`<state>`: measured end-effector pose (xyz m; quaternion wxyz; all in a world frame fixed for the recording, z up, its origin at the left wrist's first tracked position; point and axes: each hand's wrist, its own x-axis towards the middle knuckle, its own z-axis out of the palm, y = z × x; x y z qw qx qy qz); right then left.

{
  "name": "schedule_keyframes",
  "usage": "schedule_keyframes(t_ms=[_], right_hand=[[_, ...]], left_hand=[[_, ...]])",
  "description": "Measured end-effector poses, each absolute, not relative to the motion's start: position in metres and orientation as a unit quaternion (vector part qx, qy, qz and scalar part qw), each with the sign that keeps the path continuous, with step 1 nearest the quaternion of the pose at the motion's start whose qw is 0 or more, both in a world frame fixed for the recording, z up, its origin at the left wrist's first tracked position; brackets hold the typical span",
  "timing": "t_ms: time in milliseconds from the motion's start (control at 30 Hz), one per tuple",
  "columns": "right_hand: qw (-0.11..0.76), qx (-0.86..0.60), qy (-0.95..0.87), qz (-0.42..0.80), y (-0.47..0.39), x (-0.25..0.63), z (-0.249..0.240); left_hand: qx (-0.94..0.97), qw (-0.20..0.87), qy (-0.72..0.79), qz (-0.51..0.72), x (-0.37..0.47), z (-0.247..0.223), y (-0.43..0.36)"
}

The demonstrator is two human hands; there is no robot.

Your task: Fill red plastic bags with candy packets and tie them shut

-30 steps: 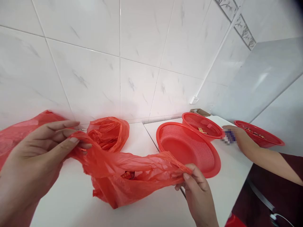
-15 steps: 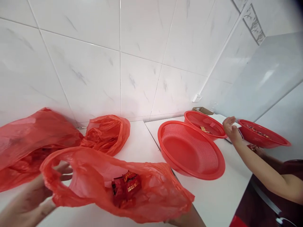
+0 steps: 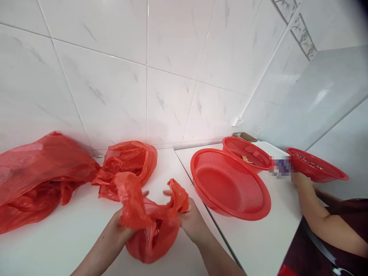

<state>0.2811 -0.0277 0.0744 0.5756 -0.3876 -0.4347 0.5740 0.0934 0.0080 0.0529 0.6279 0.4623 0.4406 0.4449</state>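
Note:
A thin red plastic bag (image 3: 151, 247) hangs between my two hands over the white table, its top bunched up at both sides. My left hand (image 3: 123, 221) is closed on the left side of the bag, partly covered by the plastic. On the opposite side, my right hand (image 3: 193, 221) grips the other gathered part. Fingertips of both hands show past the plastic. Small red packets (image 3: 156, 227) with gold print show only in part inside the bag. Behind it stands another red plastic bag (image 3: 148, 165), its mouth open and its sides crumpled.
A large red bag (image 3: 43, 165) lies at the left. To the right stand a red colander (image 3: 227, 209), a second colander (image 3: 258, 147) holding a few packets, and a third (image 3: 319, 172) with many small items. A co-worker's arm (image 3: 310, 199) reaches there. Behind is a tiled wall (image 3: 172, 76).
My hands have come closer together, and the bag, stretched out sideways before, now hangs gathered and upright between them. The co-worker's raised hand has lowered towards the far colander.

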Motion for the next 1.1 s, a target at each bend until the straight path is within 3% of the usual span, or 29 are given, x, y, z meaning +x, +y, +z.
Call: schedule_keyframes(t_ms=[167,433,667,900,1100], right_hand=[[0.688,-0.300,-0.292,0.593,-0.006,0.288,0.055],[0.675,-0.243,-0.145,0.681,0.002,0.287,0.012],[0.660,-0.212,-0.141,0.707,-0.006,0.284,0.021],[0.635,-0.337,-0.200,0.665,-0.008,0.283,0.012],[0.662,-0.266,-0.141,0.686,-0.005,0.294,0.017]], left_hand=[[0.263,0.738,0.454,0.425,0.087,0.042,0.018],[0.147,0.771,0.451,0.425,0.093,0.015,0.018],[0.103,0.803,0.399,0.430,0.091,0.024,0.018],[0.077,0.845,0.336,0.408,0.087,0.017,0.019],[0.079,0.859,0.306,0.403,0.088,0.016,0.018]])
